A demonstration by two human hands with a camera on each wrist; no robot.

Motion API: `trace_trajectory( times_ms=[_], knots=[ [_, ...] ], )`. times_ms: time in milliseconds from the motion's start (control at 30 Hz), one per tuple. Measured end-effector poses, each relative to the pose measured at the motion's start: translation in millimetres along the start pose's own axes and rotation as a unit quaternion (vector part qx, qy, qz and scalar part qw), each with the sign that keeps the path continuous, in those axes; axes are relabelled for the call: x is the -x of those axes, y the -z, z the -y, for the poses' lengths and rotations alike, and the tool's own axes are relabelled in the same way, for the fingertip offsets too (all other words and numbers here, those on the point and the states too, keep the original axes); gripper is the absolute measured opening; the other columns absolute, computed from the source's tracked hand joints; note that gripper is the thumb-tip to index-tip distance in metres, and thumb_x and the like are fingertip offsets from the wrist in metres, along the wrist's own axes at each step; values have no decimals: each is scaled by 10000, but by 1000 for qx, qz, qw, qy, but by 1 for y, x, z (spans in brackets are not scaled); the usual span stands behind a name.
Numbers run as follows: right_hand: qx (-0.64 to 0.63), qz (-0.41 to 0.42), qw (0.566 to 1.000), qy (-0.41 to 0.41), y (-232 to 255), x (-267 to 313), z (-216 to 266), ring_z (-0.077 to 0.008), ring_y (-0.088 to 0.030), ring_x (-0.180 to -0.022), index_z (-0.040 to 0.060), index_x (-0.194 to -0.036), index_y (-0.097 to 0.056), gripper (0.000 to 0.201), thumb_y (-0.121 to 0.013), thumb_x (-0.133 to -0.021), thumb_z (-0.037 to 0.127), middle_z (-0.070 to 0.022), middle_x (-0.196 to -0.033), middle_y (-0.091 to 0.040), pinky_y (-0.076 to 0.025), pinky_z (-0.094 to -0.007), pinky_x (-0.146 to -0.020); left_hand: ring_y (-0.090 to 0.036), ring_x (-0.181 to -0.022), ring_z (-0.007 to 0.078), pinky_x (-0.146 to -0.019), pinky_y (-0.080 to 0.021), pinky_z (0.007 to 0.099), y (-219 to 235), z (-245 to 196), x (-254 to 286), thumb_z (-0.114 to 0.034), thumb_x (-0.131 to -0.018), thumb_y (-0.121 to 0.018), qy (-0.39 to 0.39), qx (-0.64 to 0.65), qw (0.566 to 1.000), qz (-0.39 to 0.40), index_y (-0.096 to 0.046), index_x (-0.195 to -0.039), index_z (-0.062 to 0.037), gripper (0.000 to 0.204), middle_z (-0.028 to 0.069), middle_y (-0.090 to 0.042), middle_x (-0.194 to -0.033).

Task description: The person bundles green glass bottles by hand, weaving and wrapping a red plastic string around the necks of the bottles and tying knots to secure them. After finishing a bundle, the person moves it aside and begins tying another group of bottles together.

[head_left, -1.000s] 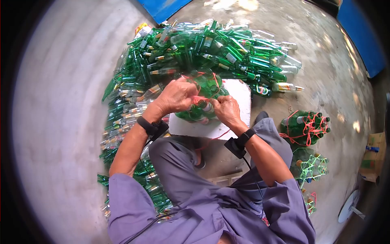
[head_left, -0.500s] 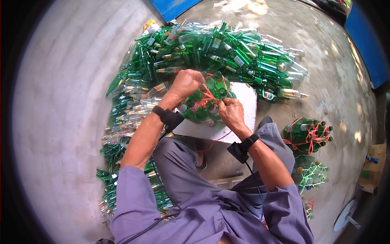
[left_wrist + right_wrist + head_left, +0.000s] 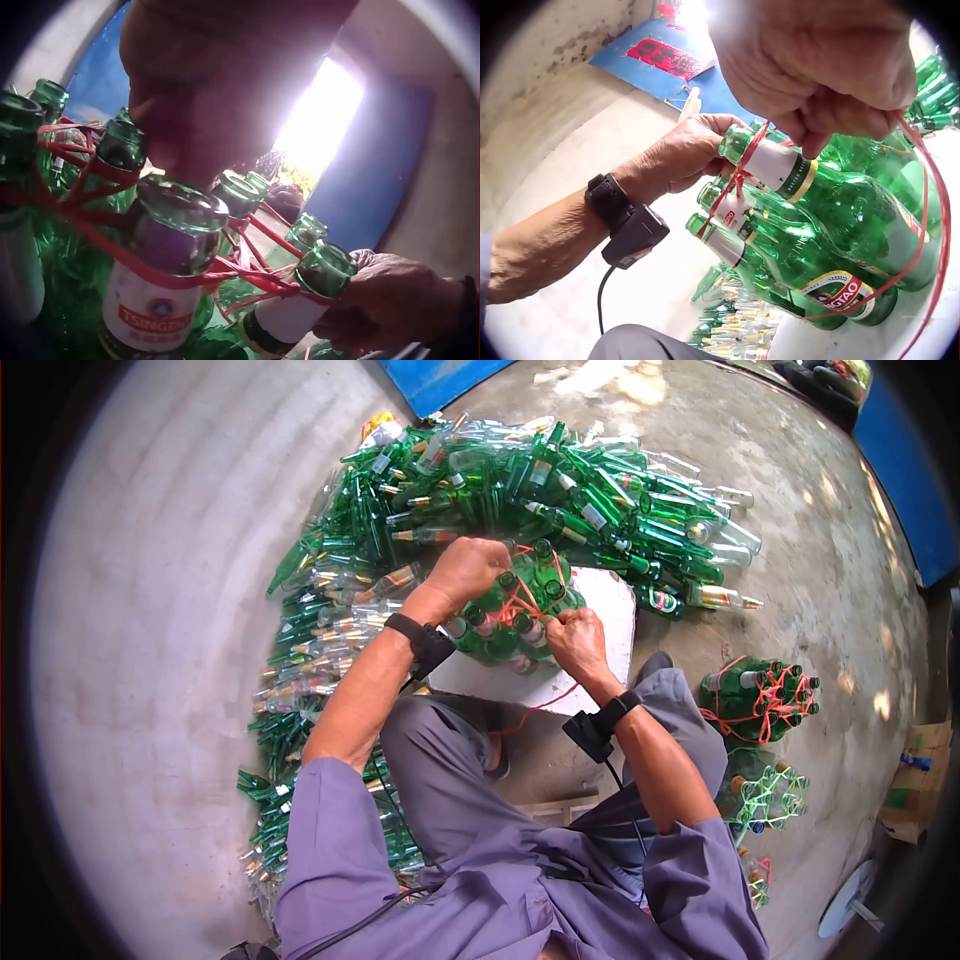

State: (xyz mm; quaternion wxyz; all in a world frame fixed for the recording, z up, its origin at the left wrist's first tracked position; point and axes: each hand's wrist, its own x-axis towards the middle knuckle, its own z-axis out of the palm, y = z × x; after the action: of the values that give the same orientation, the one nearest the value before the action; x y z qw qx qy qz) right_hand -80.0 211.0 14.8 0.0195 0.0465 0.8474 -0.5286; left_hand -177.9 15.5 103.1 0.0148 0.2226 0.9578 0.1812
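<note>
Concrete floor [image 3: 820,610]; bound bottles [image 3: 851,201] upright, necks up. Only right-wrist view shows me right hand [image 3: 825,67] pinching red twine [image 3: 913,135]; left hand's [image 3: 468,572] hold, can't tell.

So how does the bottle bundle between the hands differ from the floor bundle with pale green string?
The worked bundle has red string; the floor bundle has pale green string. The worked bundle sits on a white slab, the floor bundle on the floor. The left hand and right hand are at the worked bundle; neither touches the floor bundle. Both are strung bottle clusters.
</note>
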Motion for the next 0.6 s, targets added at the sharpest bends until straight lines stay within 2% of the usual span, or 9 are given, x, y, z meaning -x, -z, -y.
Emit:
trace_trajectory(
  times_ms=[167, 233, 267, 300, 367, 400, 433, 533, 600],
  knots=[
    [-1, 16, 1000, -18, 10, 0, -16, -458, -658, -741, -41, -751, -714, 313, -644, -847, 248, -272, -715, -656, -527, -512, -756, -702, -745, 186, -748, -553, 324, 6, 0, 10, -34, -822, -636, 4, 58, 998, 27, -746, -956, -38, 173, 98, -705, -744],
    [9, 20, 1000, -3, 14, 1, -14, -448, -663, -721, -39, -762, -723, 318, -654, -845, 260, -270, -697, -653, -532, -503, -744, -712, -812, 188, -778, -562, 318, 0, -6, 20, -44, -835, -625, 10, 132, 991, -23, -748, -1000, -35, 206, 98, -731, -880],
    [8, 21, 1000, -3, 14, 3, -13, -448, -663, -721, -39, -762, -723, 318, -654, -845, 260, -270, -697, -653, -532, -503, -744, -691, -1011, 242, -919, -542, 367, 0, -6, 26, -164, -847, -710, 0, 96, 995, -18, -723, -1111, -29, 297, 126, -719, -1094],
    [-7, 25, 1000, -16, 16, 5, -11, -441, -667, -712, -37, -772, -729, 314, -660, -846, 260, -271, -697, -654, -534, -498, -737, -691, -1011, 242, -919, -542, 367, -1, -13, 34, -164, -847, -710, 0, 95, 995, -18, -723, -1111, -29, 297, 126, -719, -1094],
    [-23, 28, 999, -27, 15, 4, -11, -434, -670, -703, -36, -781, -734, 310, -665, -847, 260, -273, -698, -655, -536, -493, -731, -598, -1208, 325, -1055, -469, 428, -9, -28, 48, -357, -809, -792, -97, -3, 989, -108, -661, -1244, -34, 557, 168, -651, -1271],
    [-23, 1, 1000, 3, 11, 4, -16, -341, -612, -591, -48, -726, -702, 328, -657, -851, 253, -241, -612, -609, -509, -462, -652, -518, -1292, 385, -1132, -388, 462, -14, -35, 55, -499, -744, -825, -95, -11, 991, -93, -609, -1315, -26, 773, 201, -616, -1322],
    [-23, -25, 999, 33, 9, 5, -17, -248, -554, -480, -59, -670, -670, 358, -649, -855, 245, -210, -525, -563, -482, -431, -572, -494, -1333, 398, -1131, -386, 478, -18, -43, 60, -495, -725, -839, -105, -17, 991, -77, -562, -1371, -40, 837, 233, -556, -1397],
    [-31, -6, 999, 41, 13, 4, -20, -249, -561, -483, -54, -688, -687, 356, -655, -867, 252, -213, -535, -573, -483, -426, -568, -366, -1456, 387, -1147, -346, 516, -42, -53, 70, -432, -744, -824, -66, -88, 992, -60, -457, -1456, -58, 884, 249, -372, -1563],
    [-27, -3, 998, 56, 17, 5, -19, -250, -573, -489, -53, -704, -697, 355, -658, -874, 256, -213, -547, -586, -487, -424, -571, -356, -1463, 379, -1144, -342, 509, -47, -53, 72, -415, -750, -812, -53, -93, 992, -65, -463, -1451, -58, 861, 245, -363, -1570]
  ],
)
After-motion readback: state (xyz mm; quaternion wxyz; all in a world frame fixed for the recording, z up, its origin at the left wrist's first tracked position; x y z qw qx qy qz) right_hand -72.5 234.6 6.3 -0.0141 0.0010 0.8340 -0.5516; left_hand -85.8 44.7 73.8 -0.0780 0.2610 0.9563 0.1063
